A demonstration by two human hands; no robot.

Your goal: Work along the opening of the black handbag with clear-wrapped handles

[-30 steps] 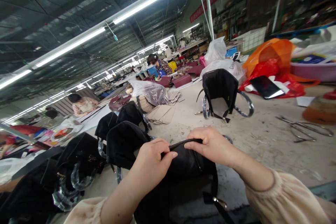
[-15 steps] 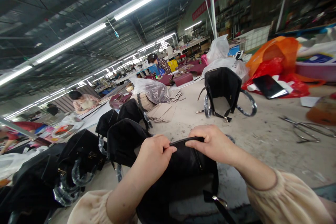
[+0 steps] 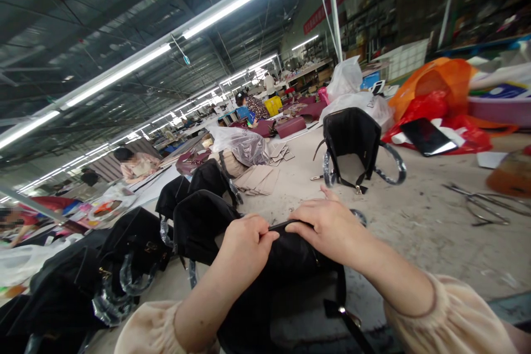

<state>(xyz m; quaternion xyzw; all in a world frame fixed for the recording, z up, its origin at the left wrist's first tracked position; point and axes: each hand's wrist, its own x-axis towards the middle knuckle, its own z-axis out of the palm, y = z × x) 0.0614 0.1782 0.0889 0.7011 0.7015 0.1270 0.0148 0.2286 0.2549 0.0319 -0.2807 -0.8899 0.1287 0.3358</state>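
A black bag [image 3: 290, 298] lies open at the front of the table, its strap with a metal clasp hanging at the right. My left hand [image 3: 246, 240] pinches the bag's upper edge between thumb and curled fingers. Close to its right, my right hand [image 3: 326, 224] grips the same edge, thumb on the near side and fingers over the far side, one finger raised. Another black bag [image 3: 205, 221] stands just left of my left hand. Beyond my right hand, an upright black bag [image 3: 352, 138] with plastic-wrapped handles stands open.
Scissors [image 3: 483, 202] lie at the right of the table [image 3: 418, 232]. Behind them are a dark tablet [image 3: 428, 135], red and orange plastic bags. More black bags [image 3: 128, 243] crowd the left. Beige flat pieces [image 3: 259, 178] lie mid-table. People work further back.
My right hand has shifted slightly left along the bag's edge, and one finger now lifts. My left hand keeps its pinch. The view has moved slightly.
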